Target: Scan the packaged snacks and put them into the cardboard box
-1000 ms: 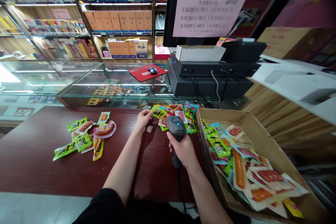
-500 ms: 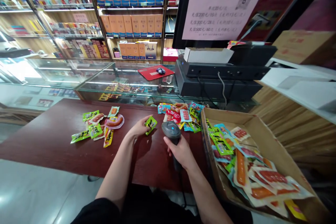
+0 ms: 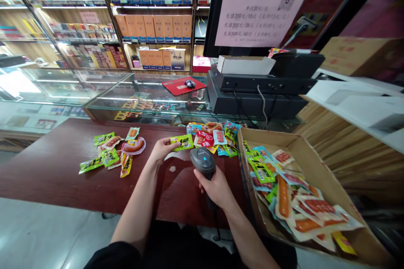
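My left hand pinches the left end of a green snack packet, which lies nearly level above the dark red table. My right hand is wrapped round the handle of a black barcode scanner, its head just below and right of the packet. Behind the scanner lies a pile of mixed snack packets. On the left part of the table is a smaller group of packets, with a curved sausage pack among them.
A cardboard box of packaged sausages stands at the right. Beyond the table is a glass counter with a red mouse pad. A monitor with a pink paper sign rises at the back right. The scanner's cable hangs down below it.
My left hand has turned the green packet from steeply tilted to nearly level. The scanner is still in my right hand. The whole view has shifted slightly.
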Available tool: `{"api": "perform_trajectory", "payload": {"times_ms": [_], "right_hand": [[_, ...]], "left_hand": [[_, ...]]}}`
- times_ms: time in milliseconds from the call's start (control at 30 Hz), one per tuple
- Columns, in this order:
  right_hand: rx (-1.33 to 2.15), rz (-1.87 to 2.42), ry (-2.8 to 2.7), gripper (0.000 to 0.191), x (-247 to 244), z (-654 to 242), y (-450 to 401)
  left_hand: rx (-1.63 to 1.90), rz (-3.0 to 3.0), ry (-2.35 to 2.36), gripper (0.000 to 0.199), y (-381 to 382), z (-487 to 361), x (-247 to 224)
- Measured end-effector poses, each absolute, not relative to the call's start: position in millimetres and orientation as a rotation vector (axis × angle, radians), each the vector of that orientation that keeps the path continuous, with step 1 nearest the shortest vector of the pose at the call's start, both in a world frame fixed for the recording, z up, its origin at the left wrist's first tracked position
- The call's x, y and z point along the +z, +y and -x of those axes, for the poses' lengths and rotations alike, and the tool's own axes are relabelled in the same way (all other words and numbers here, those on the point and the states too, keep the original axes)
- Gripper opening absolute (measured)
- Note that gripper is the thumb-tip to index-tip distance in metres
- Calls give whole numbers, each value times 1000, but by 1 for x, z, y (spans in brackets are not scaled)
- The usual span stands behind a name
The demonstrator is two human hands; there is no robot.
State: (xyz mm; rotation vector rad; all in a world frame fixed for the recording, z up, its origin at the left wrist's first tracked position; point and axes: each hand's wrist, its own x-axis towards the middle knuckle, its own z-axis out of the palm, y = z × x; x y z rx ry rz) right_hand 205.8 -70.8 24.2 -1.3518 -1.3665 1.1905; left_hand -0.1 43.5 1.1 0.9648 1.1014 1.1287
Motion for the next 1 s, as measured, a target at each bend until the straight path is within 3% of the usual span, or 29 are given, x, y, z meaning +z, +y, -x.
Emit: {"api": "perform_trajectory", "payload": {"times_ms": [667, 1000], "right_hand": [[1163, 1366, -1307, 33, 43, -209, -75], [899, 1408, -1048, 34, 88, -293, -123]], "left_hand": [[1126, -1042, 1067, 44, 41, -14, 19], [939, -1201, 789, 45, 56, -129, 65]]}}
